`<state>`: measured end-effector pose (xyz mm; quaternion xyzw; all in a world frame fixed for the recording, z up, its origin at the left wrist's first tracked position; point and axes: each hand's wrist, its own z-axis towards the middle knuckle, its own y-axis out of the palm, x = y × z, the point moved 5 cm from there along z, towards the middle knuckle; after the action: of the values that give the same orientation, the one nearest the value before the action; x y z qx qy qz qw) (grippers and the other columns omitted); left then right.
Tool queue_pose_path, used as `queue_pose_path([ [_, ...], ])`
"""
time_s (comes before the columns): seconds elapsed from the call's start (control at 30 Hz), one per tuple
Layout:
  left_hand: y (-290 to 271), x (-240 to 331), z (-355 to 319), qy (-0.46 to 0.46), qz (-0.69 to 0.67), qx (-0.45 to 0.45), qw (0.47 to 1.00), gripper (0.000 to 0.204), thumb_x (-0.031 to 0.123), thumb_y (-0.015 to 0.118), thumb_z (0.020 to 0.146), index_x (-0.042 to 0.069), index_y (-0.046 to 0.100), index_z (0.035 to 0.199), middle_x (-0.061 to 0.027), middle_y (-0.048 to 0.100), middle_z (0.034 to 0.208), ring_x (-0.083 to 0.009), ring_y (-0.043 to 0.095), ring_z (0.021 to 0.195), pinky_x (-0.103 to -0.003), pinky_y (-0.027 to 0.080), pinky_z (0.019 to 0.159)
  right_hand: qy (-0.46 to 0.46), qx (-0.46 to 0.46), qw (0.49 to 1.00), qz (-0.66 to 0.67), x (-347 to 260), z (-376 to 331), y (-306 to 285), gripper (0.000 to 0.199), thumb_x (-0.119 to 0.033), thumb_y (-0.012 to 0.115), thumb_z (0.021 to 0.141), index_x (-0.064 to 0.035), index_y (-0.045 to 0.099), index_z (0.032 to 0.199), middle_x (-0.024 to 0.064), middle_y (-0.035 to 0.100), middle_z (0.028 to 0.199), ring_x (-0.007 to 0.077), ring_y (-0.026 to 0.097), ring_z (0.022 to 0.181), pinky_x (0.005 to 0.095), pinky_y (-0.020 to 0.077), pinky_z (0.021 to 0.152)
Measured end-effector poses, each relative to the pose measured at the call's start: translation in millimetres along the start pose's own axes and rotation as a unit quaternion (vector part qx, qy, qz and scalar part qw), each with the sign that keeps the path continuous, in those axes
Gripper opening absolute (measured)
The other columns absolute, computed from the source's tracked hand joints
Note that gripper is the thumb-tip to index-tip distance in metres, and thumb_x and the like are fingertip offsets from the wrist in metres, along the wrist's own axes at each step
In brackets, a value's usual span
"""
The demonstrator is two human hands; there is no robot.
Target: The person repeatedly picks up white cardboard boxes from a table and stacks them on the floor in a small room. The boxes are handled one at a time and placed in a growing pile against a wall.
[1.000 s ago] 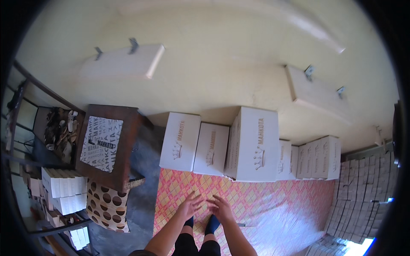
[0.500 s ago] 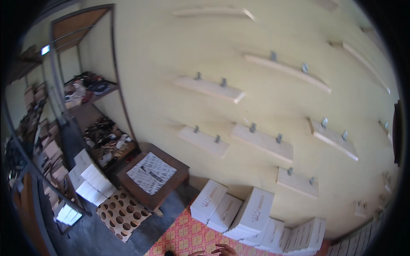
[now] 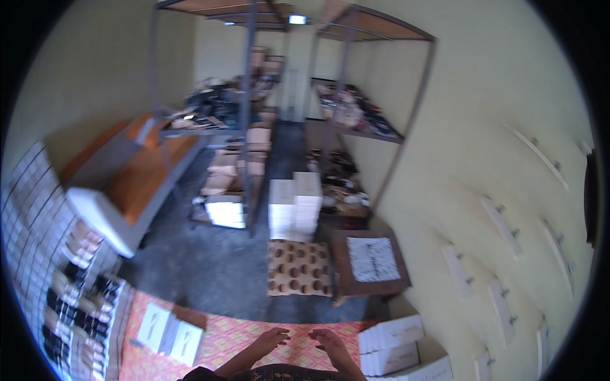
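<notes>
My left hand (image 3: pixel 273 338) and my right hand (image 3: pixel 326 340) are raised in front of me at the lower middle, a short gap between them. Both look empty, with fingers apart and a little curled; motion blurs them slightly. Below them lies a red and yellow patterned mat (image 3: pixel 238 327). Stacked white boxes (image 3: pixel 391 336) stand to the right of my right hand, by the wall. Farther off on my left, two flat white boxes (image 3: pixel 185 341) rest on the mat. Neither hand touches any of these.
Ahead stand a brown table (image 3: pixel 341 263) with a printed sheet, a patterned board (image 3: pixel 298 289) and stacked white boxes (image 3: pixel 281 200). Metal racks (image 3: pixel 248 127) hold piled goods. An orange-grey sofa (image 3: pixel 159 171) and a shoe display (image 3: pixel 76 305) are left; small wall shelves (image 3: pixel 503 311) right.
My view has swung left, away from the wall shelves to the racks, sofa and shoe display. Both hands now show more fully, with the forearms in sight.
</notes>
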<state>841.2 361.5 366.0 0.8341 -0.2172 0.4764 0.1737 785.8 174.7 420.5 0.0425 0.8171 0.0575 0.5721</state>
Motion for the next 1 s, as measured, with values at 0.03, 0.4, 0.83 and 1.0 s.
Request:
queue_pose_path([
  [0.03, -23.8, -2.3, -19.0, 0.004, -0.009, 0.029, 1.0, 0.042, 0.03, 0.047, 0.089, 0.003, 0.046, 0.122, -0.0085, 0.058, 0.108, -0.0177, 0.057, 0.094, -0.028, 0.042, 0.079, 0.006, -0.021, 1.0, -0.01, -5.6, 8.3, 25.7, 0.028, -0.019, 0.046, 0.09, -0.0046, 0.05, 0.113, 0.007, 0.056, 0.112, 0.0168, 0.05, 0.105, 0.0338, 0.0372, 0.088],
  [0.4, -190.7, -46.2, -224.0, 0.095, -0.114, 0.226, 0.963, 0.038, 0.024, 0.045, 0.09, -0.002, 0.048, 0.118, -0.0128, 0.057, 0.106, -0.0204, 0.055, 0.099, -0.031, 0.045, 0.085, -0.023, -0.202, 0.974, -0.095, -1.0, 47.7, 274.5, 0.025, -0.013, 0.046, 0.089, -0.0019, 0.05, 0.111, 0.0087, 0.057, 0.11, 0.0161, 0.051, 0.105, 0.0289, 0.0394, 0.083],
  [0.83, -270.1, -120.4, -290.8, 0.069, -0.278, 0.426, 0.858, 0.035, 0.023, 0.044, 0.089, 0.002, 0.049, 0.117, -0.0097, 0.059, 0.105, -0.0189, 0.056, 0.097, -0.031, 0.043, 0.083, 0.073, -0.328, 0.933, -0.126, 29.4, 129.3, 416.6, 0.023, -0.011, 0.045, 0.089, -0.0008, 0.05, 0.108, 0.0092, 0.057, 0.106, 0.0152, 0.052, 0.1, 0.0287, 0.0393, 0.081],
  [1.0, -295.8, -105.9, -293.2, 0.098, -0.386, 0.556, 0.73, 0.028, 0.02, 0.043, 0.089, 0.004, 0.05, 0.111, -0.008, 0.059, 0.101, -0.0168, 0.056, 0.093, -0.03, 0.041, 0.083, 0.116, -0.404, 0.891, -0.173, 27.5, 190.4, 477.2, 0.02, -0.013, 0.047, 0.087, -0.0054, 0.052, 0.105, 0.007, 0.06, 0.103, 0.0148, 0.055, 0.097, 0.0278, 0.0394, 0.078],
])
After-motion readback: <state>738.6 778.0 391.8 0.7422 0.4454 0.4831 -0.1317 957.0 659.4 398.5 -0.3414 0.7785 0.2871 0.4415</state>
